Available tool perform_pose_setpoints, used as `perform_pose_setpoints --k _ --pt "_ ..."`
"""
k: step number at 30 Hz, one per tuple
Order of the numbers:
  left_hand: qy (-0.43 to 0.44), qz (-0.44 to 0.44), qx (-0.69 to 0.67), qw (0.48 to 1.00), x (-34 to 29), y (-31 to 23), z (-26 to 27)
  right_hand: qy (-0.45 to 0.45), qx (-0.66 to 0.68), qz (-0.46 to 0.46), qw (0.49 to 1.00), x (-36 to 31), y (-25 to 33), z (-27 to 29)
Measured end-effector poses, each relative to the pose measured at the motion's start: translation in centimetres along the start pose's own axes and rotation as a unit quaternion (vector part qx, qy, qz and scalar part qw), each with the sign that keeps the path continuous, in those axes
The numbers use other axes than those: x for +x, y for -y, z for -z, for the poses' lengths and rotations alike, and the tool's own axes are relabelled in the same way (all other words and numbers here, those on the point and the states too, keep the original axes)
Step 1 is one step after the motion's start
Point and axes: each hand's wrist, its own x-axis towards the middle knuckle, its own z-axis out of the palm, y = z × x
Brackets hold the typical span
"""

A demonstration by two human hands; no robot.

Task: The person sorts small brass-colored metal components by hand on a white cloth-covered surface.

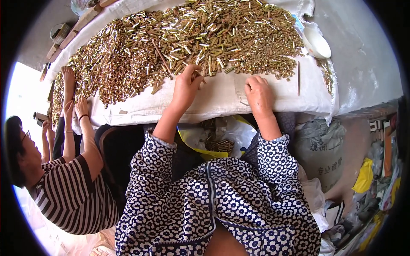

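Note:
A wide heap of small gold-coloured metal tubes (pixel 188 34) and shorter metal pieces (pixel 269 55) spreads over the white cloth (pixel 222 96). At the heap's near edge, my left hand (pixel 186 88) has its fingers curled around a small gold metal piece, partly hidden by the fingers. My right hand (pixel 259 94) is closed just above the cloth, to the right of the left one. Whatever it may hold is hidden under the fingers. Below the table edge, between my forearms, an open bag with a yellow rim (pixel 200 150) contains more metal tubes (pixel 220 146).
A thin stick (pixel 162 57) lies across the heap; another stick (pixel 298 79) rests on the cloth at right. A white bowl (pixel 316 42) stands at the far right. On my left sits a person in a striped shirt (pixel 74 198), hands by the heap. A filled sack (pixel 321 149) is at right.

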Motion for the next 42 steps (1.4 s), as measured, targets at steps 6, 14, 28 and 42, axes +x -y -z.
perform_pose_setpoints --k 6,14,28,42 --pt "0.040 0.110 -0.323 0.939 -3.3 0.0 -0.2 0.102 0.493 -0.097 0.858 -1.2 4.7 1.8" --pt "0.055 0.139 -0.401 0.904 -4.8 -0.3 -0.6 0.133 0.557 -0.088 0.815 -1.8 6.9 2.7" --pt "0.065 0.111 -0.413 0.901 -5.5 -0.7 -1.2 0.074 0.506 -0.048 0.858 -2.6 7.6 3.0" --pt "0.062 -0.207 0.128 0.968 -5.4 -1.1 -4.6 0.098 0.228 0.061 0.967 -2.3 6.0 3.2"
